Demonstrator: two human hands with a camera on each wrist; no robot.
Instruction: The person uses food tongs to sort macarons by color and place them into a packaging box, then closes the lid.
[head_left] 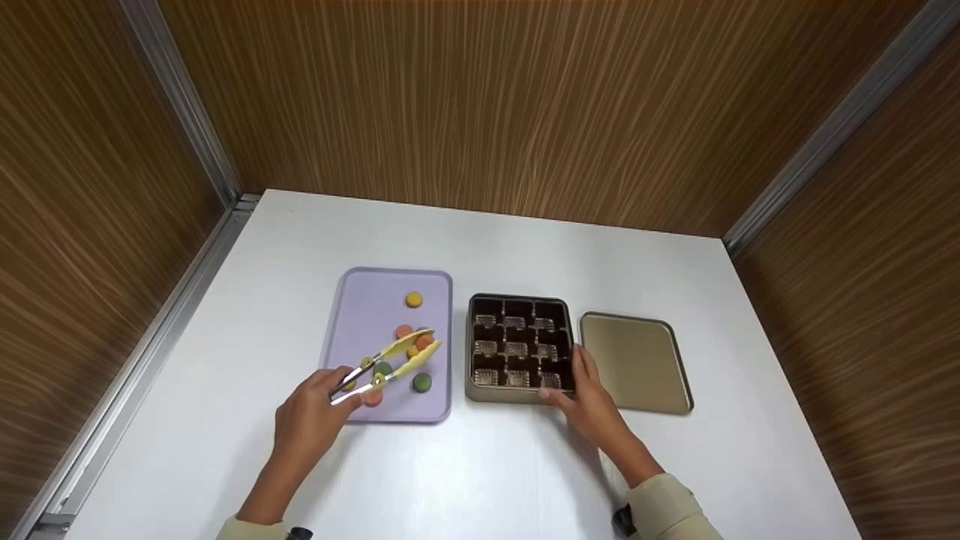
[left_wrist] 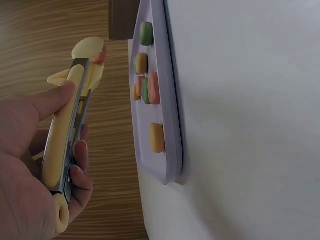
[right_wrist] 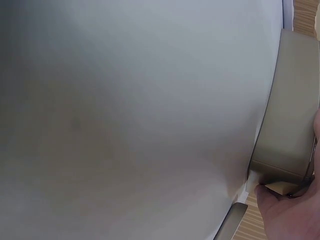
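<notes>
My left hand (head_left: 309,421) grips a pair of tongs (left_wrist: 64,122) with yellow tips, the thumb along one handle and the fingers curled round the other. Between the tips is a coral macaron (head_left: 425,342), raised over the lilac tray (head_left: 375,300) in the left wrist view. Yellow, coral and green macarons (head_left: 421,382) lie on that tray. My right hand (head_left: 598,411) holds the near right corner of a gold-brown square tin (head_left: 499,394), thumb at the front rim and fingers along the right side. A dark divided insert (head_left: 517,334) with bare compartments fills the tin.
A flat gold lid (head_left: 637,360) lies to the right of the tin on the white table (head_left: 465,480). The tray is left of the tin, a narrow gap between them. Wood-grain panels (head_left: 480,112) stand behind and on both sides.
</notes>
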